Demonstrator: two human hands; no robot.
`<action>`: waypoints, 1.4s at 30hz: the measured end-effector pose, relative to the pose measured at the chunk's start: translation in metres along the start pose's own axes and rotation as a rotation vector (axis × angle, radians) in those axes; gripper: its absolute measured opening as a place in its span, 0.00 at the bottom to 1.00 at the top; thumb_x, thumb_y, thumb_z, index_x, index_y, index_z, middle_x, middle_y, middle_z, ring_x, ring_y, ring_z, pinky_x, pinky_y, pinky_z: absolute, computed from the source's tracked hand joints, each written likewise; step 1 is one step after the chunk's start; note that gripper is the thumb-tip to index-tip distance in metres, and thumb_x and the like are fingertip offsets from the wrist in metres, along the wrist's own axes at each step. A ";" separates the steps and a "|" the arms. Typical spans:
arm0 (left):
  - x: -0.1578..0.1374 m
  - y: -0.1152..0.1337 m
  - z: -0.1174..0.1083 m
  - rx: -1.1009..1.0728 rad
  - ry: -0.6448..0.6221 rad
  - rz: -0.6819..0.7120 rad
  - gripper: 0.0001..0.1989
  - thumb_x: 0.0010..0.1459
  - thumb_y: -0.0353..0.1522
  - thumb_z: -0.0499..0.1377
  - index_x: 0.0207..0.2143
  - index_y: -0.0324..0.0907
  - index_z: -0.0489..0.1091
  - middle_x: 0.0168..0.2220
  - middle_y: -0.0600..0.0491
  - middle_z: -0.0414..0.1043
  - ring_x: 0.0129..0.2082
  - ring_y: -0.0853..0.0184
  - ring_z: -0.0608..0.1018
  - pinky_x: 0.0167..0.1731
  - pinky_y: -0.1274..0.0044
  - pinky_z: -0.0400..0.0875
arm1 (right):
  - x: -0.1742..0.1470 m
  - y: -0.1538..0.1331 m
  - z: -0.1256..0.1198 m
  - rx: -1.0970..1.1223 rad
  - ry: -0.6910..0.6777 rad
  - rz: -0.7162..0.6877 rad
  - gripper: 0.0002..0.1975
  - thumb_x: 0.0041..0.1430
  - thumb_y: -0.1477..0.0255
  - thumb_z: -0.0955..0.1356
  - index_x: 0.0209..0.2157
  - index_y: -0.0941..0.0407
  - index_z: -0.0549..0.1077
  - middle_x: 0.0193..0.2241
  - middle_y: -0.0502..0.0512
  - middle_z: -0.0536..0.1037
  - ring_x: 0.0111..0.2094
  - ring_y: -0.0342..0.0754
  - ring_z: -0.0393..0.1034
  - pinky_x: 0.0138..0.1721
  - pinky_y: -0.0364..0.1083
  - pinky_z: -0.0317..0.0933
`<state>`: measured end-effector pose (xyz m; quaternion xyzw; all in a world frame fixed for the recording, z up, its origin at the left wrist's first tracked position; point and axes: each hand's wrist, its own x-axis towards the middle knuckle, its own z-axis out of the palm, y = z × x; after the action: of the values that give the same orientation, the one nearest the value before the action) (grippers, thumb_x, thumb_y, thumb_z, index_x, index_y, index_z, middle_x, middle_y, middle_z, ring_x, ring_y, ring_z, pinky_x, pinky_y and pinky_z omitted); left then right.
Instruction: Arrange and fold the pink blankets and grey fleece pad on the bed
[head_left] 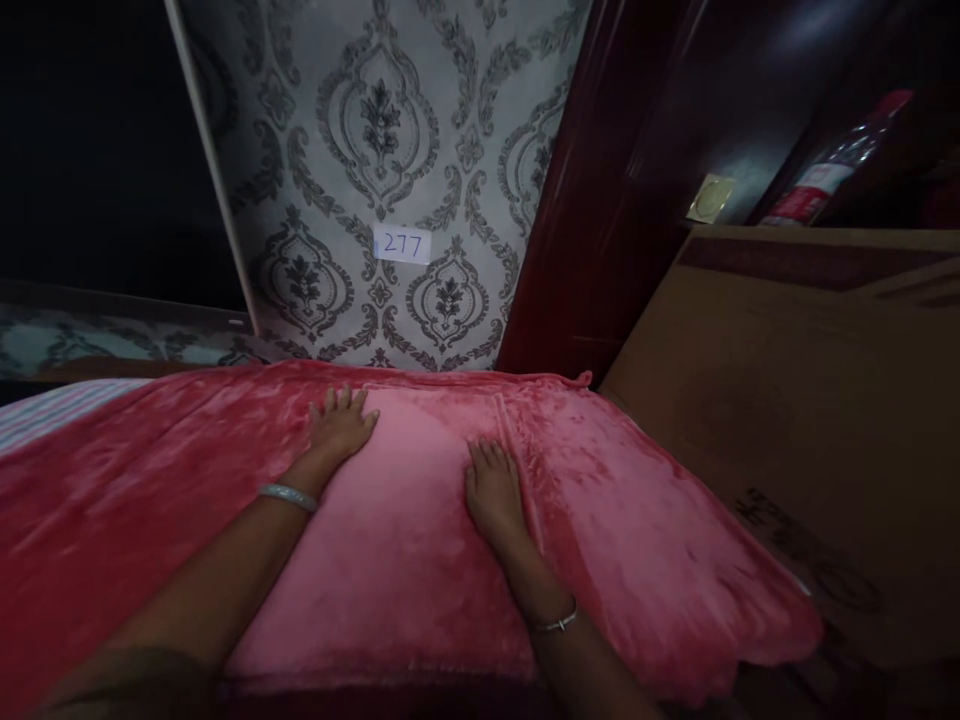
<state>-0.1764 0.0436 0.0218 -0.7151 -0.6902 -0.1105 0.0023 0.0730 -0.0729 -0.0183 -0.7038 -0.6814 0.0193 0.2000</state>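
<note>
A plush pink and red blanket (420,520) is spread out before me, with a paler pink folded panel in its middle. My left hand (341,425) lies flat on the panel's left edge near the back, fingers spread. On the panel's right side, beside a raised seam, rests my right hand (495,490), palm down with its fingers stretched forward. Neither hand grips the cloth. A bangle (288,496) circles the left wrist, and a thin bracelet (556,623) the right.
Along the right stands a large cardboard box (750,400), with a red-capped plastic bottle (832,170) behind its top edge. A striped cloth (60,408) shows at the left. Behind are a dark screen (112,150), a patterned wall (382,100) with a "277" label (402,244), and dark red wooden furniture (585,200).
</note>
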 end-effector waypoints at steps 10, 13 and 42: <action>0.029 0.082 -0.019 0.004 -0.079 0.322 0.31 0.66 0.35 0.43 0.70 0.38 0.54 0.72 0.40 0.51 0.72 0.51 0.54 0.68 0.50 0.48 | 0.092 -0.030 -0.037 0.064 -0.018 -0.074 0.31 0.65 0.79 0.57 0.69 0.60 0.60 0.70 0.60 0.58 0.70 0.52 0.50 0.68 0.53 0.47; 0.016 0.114 0.003 -0.015 -0.057 0.428 0.30 0.67 0.35 0.42 0.69 0.40 0.55 0.72 0.43 0.51 0.72 0.56 0.53 0.69 0.54 0.47 | 0.104 -0.021 -0.023 0.055 0.034 0.055 0.30 0.68 0.76 0.56 0.69 0.55 0.59 0.71 0.57 0.55 0.72 0.54 0.45 0.69 0.59 0.42; 0.003 0.111 0.027 -0.119 -0.073 0.673 0.31 0.68 0.42 0.44 0.70 0.44 0.54 0.72 0.43 0.49 0.73 0.56 0.51 0.69 0.52 0.45 | 0.107 0.017 0.004 0.124 0.034 0.163 0.30 0.67 0.75 0.58 0.69 0.57 0.58 0.69 0.59 0.60 0.71 0.52 0.48 0.68 0.54 0.46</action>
<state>-0.0627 0.0456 0.0128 -0.9051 -0.4077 -0.1178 -0.0277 0.0956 0.0315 -0.0010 -0.7434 -0.6159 0.0658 0.2523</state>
